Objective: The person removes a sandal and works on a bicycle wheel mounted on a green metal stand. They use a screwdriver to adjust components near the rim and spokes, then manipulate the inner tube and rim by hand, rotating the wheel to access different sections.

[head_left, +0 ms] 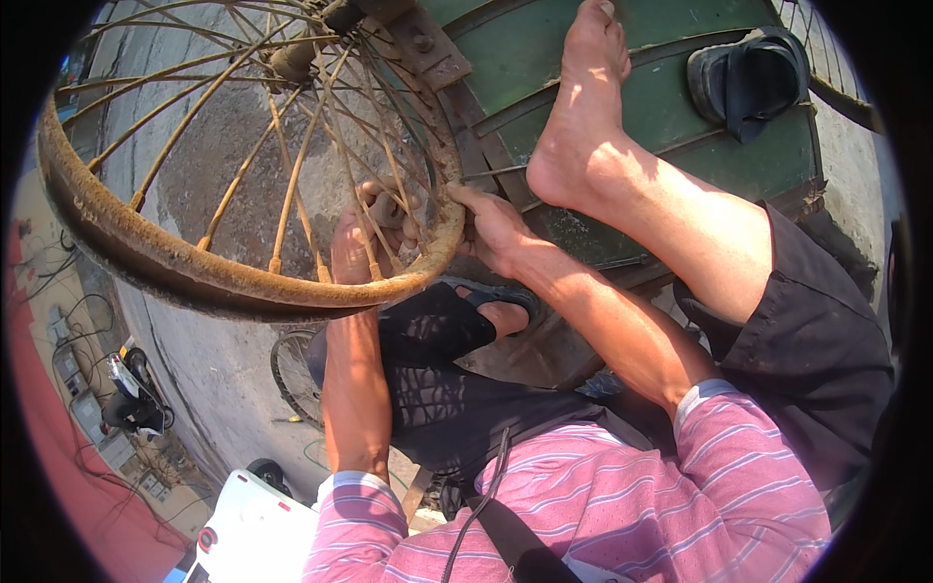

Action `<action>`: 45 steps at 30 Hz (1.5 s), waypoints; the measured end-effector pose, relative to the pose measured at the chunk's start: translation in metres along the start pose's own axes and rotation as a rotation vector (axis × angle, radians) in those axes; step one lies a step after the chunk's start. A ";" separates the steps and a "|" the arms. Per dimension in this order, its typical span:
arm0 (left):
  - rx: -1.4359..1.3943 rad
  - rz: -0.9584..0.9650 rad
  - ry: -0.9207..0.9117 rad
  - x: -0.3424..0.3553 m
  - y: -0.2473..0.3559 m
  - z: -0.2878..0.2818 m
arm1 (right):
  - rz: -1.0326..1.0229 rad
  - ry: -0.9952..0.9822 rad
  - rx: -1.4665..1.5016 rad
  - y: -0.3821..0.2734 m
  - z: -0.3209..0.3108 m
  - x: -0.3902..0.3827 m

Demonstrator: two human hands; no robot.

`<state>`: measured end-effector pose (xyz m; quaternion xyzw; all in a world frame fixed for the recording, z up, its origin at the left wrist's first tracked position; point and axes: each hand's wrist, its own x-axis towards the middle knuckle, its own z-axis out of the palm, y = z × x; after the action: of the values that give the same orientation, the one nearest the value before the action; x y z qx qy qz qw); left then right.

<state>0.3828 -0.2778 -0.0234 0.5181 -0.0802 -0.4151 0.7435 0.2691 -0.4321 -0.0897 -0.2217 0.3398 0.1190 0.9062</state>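
Note:
A rusty spoked wheel [243, 282] fills the upper left, its rim tilted toward me. My left hand [374, 228] reaches behind the rim and shows between the spokes [287, 214]. Its fingers are curled together close to the rim's inner side; a small greyish thing seems to be among them, too unclear to name. At the rim's right side, my right hand [496, 233] is closed on the edge, thumb against the rusty metal and the other fingers partly hidden. Higher up, the hub [292, 60] sits where the spokes meet.
A rusty bracket [428, 49] stands beside the wheel. My bare foot [583, 117] rests on a green ribbed metal panel [496, 58], with a black sandal [748, 83] to its right. Another spoked wheel [292, 379] lies below. A white scooter [253, 534] stands lower left.

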 end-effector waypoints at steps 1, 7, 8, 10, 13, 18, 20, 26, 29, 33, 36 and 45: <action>0.047 -0.005 0.019 0.002 0.001 -0.002 | 0.003 -0.001 -0.005 0.000 0.000 0.000; 0.203 -0.015 0.120 0.001 0.006 0.003 | -0.005 -0.002 -0.018 0.000 -0.002 0.002; 0.206 -0.017 0.121 0.000 0.007 0.004 | -0.004 0.005 -0.019 0.000 -0.003 0.002; 0.213 -0.022 0.122 -0.001 0.007 0.006 | -0.001 0.020 -0.022 -0.001 0.000 -0.001; 0.248 -0.027 0.144 0.000 0.007 0.009 | 0.006 0.008 -0.018 -0.003 0.001 -0.003; 0.367 -0.051 0.193 0.003 0.006 0.011 | -0.008 -0.005 0.015 -0.004 0.001 -0.003; 0.407 -0.079 0.197 0.003 0.006 0.008 | -0.008 -0.014 0.009 -0.002 -0.001 -0.001; 0.380 -0.145 0.162 0.003 0.006 0.004 | -0.016 0.009 -0.016 -0.003 0.001 -0.002; 0.332 -0.157 0.108 0.002 0.006 0.007 | -0.024 0.014 -0.034 -0.005 0.001 -0.004; 0.355 -0.150 0.089 -0.001 0.007 0.009 | -0.018 0.013 -0.026 -0.006 0.001 -0.004; 0.376 -0.085 0.097 -0.001 0.004 0.009 | -0.020 -0.010 -0.028 -0.006 0.000 -0.003; 0.441 -0.146 0.119 0.003 0.011 0.009 | -0.022 0.011 -0.039 -0.003 -0.002 0.000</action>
<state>0.3856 -0.2849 -0.0112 0.6957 -0.0873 -0.4089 0.5840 0.2690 -0.4361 -0.0897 -0.2435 0.3398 0.1146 0.9012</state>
